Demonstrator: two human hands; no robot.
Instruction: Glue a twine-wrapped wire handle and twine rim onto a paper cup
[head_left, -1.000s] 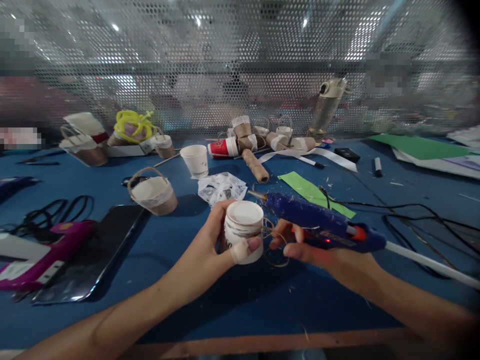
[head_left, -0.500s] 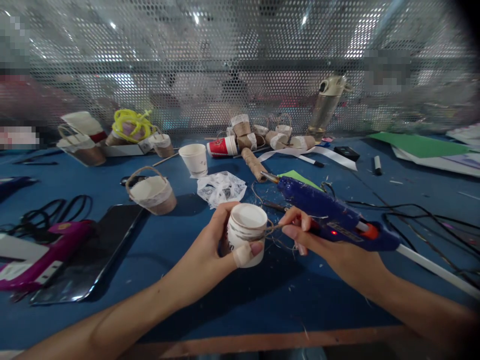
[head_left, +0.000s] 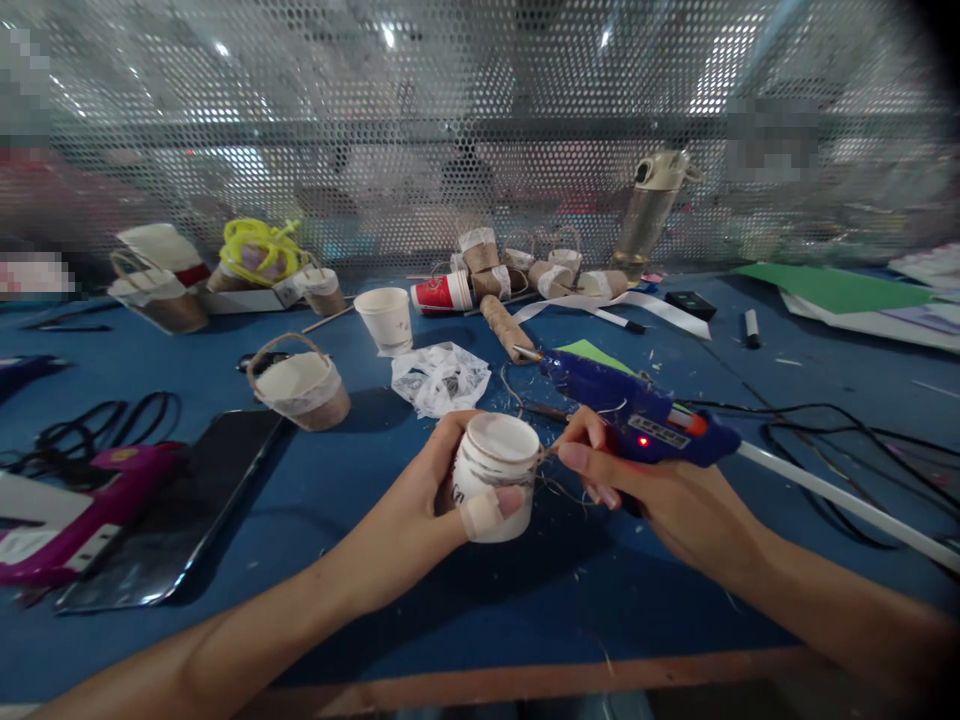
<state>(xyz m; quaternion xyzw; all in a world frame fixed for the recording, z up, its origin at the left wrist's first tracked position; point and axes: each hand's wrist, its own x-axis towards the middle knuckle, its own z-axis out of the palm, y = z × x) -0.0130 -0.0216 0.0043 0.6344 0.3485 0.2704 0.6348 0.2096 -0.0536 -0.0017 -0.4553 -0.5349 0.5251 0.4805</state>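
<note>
My left hand [head_left: 420, 510] is wrapped round a white paper cup [head_left: 491, 478], thumb across its front, a bandage on that thumb. The cup stands nearly upright, its mouth tipped slightly toward me. Brown twine [head_left: 550, 452] runs from the cup's upper edge to my right hand [head_left: 600, 465], which pinches it between thumb and forefinger. A blue hot glue gun [head_left: 630, 400] rests in the same hand, its nozzle pointing left and its red light lit. The grip on its handle is mostly hidden. A white glue stick sticks out of its rear.
Left of the cup stand a small twine-wrapped basket [head_left: 304, 390], a dark phone [head_left: 180, 510] and a magenta tool [head_left: 90, 510]. Crumpled white lace [head_left: 441, 378], another paper cup [head_left: 385, 320] and a twine roll [head_left: 506, 328] lie beyond. A bottle [head_left: 651, 215] leans near the perforated screen [head_left: 375, 130].
The glue gun has shifted left and turned slightly in my right hand. Twine that circled the cup near its rim now shows only at its right side. The cup has moved slightly.
</note>
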